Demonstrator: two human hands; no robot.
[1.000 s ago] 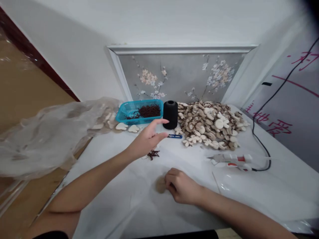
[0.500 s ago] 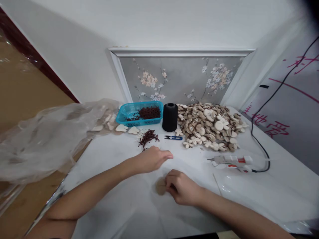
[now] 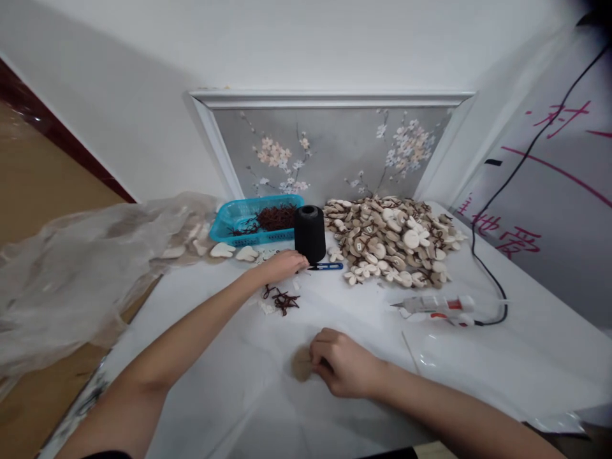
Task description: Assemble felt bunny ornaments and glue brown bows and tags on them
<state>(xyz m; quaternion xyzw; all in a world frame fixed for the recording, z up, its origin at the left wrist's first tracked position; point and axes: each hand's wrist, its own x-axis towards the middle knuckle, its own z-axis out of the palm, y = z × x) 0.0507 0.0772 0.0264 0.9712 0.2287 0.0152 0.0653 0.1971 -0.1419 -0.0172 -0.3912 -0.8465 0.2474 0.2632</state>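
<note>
My right hand (image 3: 342, 363) is closed in a pinch on the edge of a flat, rounded beige piece (image 3: 301, 364) just above the white table. A thin light line crosses that piece. My left hand (image 3: 285, 264) reaches forward, fingers together, its tips at the base of the black thread cone (image 3: 310, 234). What those fingers hold, if anything, is hidden. Blue-handled thread snips (image 3: 329, 266) lie just right of the fingertips, points toward them. Below the left hand lie several dark brown cord bows (image 3: 285, 301) with small white scraps.
Behind stands a blue plastic basket (image 3: 224, 239) of brown cords. White padded pieces (image 3: 222, 250) lie before it. A large pile of beige and white pieces (image 3: 389, 242) is at right. A glue gun (image 3: 435, 306) with black cable (image 3: 502, 306) lies nearer. Plastic sheeting (image 3: 95, 268) covers the left.
My left hand has moved forward to the thread cone's base. The cone and the brown bows sit slightly nearer me. My right hand keeps its pinch on the beige piece. The view has shifted slightly.
</note>
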